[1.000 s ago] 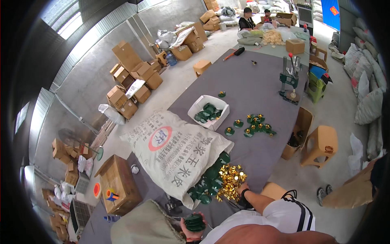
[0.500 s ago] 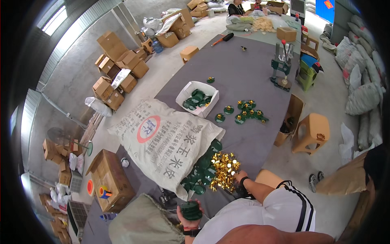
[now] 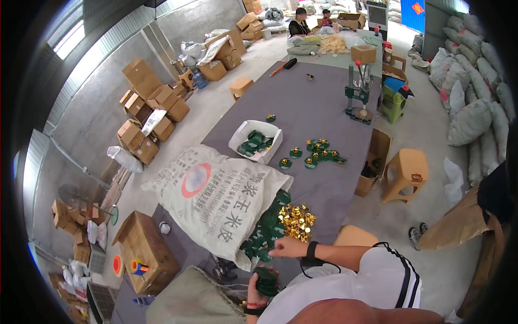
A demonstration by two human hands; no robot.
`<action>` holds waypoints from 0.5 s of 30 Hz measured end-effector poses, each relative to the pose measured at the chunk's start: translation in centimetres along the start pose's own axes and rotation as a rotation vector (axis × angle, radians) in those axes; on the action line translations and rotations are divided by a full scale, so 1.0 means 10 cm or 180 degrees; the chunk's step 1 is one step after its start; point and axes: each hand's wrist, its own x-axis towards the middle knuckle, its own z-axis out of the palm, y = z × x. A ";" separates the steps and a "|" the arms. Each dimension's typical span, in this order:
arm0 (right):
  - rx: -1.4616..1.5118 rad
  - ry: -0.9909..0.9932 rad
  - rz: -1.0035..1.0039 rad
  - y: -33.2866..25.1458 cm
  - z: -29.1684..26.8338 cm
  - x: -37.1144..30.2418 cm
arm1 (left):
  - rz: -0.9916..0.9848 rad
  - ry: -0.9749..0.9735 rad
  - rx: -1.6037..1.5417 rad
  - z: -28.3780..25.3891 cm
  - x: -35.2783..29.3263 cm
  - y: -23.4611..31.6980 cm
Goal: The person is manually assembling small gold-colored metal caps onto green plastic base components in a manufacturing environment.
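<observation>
My left hand (image 3: pixel 255 292), low in the view, is closed around a small stack of dark green discs (image 3: pixel 267 282). Just above it is my right hand (image 3: pixel 290 247), its fingers pinched together; whatever sits between the fingertips is too small to make out. Beside that hand lies a heap of shiny gold pieces (image 3: pixel 297 220). Loose green discs (image 3: pixel 268 231) spill from the mouth of a white woven sack (image 3: pixel 216 189) that lies on the grey table.
Beyond the sack stand a white box (image 3: pixel 274 151) of green discs and several green discs with gold centres (image 3: pixel 318 155). A hand press (image 3: pixel 359 100) is at the table's right edge. An open carton (image 3: pixel 151 245) and a greenish sack (image 3: pixel 183 299) are at left.
My right hand has moved left from the gold heap to near my left hand, fingers pinched. The stack in my left hand has shifted slightly right and tilted.
</observation>
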 end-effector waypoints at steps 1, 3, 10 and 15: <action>-0.0667 -0.0114 -0.0678 -0.13 0.08 -0.06 | -0.0017 0.0127 0.0260 0.07 -0.03 -0.01; -0.0623 -0.0139 -0.0658 -0.40 0.22 -0.18 | -0.0214 0.0171 0.0305 0.19 -0.09 0.01; -0.0296 0.0072 -0.1100 -0.52 0.34 -0.38 | 0.0034 0.0330 0.0022 0.13 -0.15 0.00; -0.0728 -0.0075 -0.1499 -0.45 0.33 -0.47 | 0.0153 0.0184 -0.0140 0.07 -0.17 -0.02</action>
